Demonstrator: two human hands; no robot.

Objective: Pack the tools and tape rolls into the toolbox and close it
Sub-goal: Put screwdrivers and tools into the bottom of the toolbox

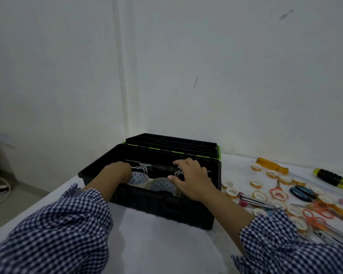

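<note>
The black toolbox (pixel 162 204) stands open on the white table, its lid (pixel 172 144) tipped back against the wall. Inside lie two large clear tape rolls (pixel 139 177) (pixel 162 185) and a dark plier-like tool (pixel 158 168) with black-and-white handles. My left hand (pixel 117 173) reaches into the box's left end beside the tool handle, and its fingertips are hidden. My right hand (pixel 192 179) is over the box's right half, fingers curled over the tool's other end and thumb by its side.
Right of the box, the table holds several small yellow tape rolls (pixel 255 183), orange scissors (pixel 315 218), blue-handled scissors (pixel 303 192), tweezers (pixel 255 201), an amber screwdriver (pixel 271 166) and a black-and-yellow screwdriver (pixel 333 179). A wall stands close behind, and the table edge runs along the left.
</note>
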